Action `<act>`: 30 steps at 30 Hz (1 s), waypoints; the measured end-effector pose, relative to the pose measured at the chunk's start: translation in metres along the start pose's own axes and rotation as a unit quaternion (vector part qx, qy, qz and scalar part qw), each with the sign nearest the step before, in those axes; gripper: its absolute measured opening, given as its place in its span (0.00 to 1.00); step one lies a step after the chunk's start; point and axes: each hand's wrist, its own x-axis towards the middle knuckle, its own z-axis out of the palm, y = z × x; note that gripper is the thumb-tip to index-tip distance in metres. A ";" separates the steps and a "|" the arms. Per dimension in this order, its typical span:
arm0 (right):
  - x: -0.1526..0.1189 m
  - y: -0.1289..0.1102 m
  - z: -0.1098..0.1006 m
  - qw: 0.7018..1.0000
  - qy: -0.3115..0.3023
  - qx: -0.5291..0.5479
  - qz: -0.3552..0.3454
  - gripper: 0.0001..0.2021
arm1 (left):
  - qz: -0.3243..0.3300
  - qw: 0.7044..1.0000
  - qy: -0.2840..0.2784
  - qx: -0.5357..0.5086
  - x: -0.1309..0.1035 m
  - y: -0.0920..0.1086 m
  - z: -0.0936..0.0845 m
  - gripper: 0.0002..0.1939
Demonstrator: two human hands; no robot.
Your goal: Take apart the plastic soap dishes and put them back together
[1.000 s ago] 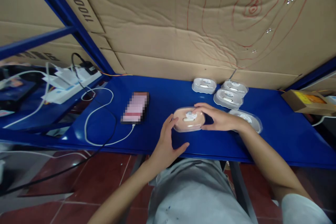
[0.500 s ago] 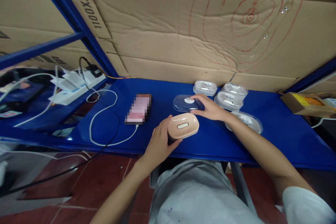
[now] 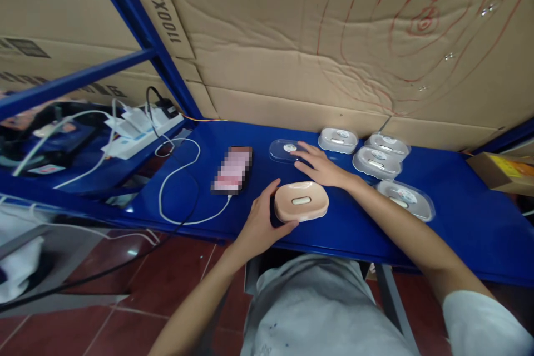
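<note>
A peach oval box [image 3: 287,208] with a pale inset on its top is low over or on the blue table, near its front edge. My left hand [image 3: 265,219] grips its left end, thumb at the front and fingers behind. Behind it, a clear plastic cover [image 3: 277,151] with a round white sticker lies on the table. My right hand [image 3: 319,166] is open, fingers spread at the cover's right end. Whether the fingertips still touch the cover I cannot tell.
Several oval boxes under clear covers, one a white box [image 3: 377,162], stand to the right. Left of my hands, a phone [image 3: 233,169] is plugged into a white cable [image 3: 183,222]. A power strip [image 3: 139,136] lies far left, a cardboard box [image 3: 498,172] far right. Cardboard [image 3: 267,67] backs the table [image 3: 334,239].
My right hand has let go of the clear cover and its fingers have spread. The cover now lies flat on the table. The view has shifted slightly; my left hand still holds the peach box.
</note>
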 end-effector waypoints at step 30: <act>-0.102 -0.013 -0.028 0.989 0.024 -0.144 -0.037 0.32 | 0.133 0.964 -0.021 0.231 -0.041 0.017 -0.036 0.24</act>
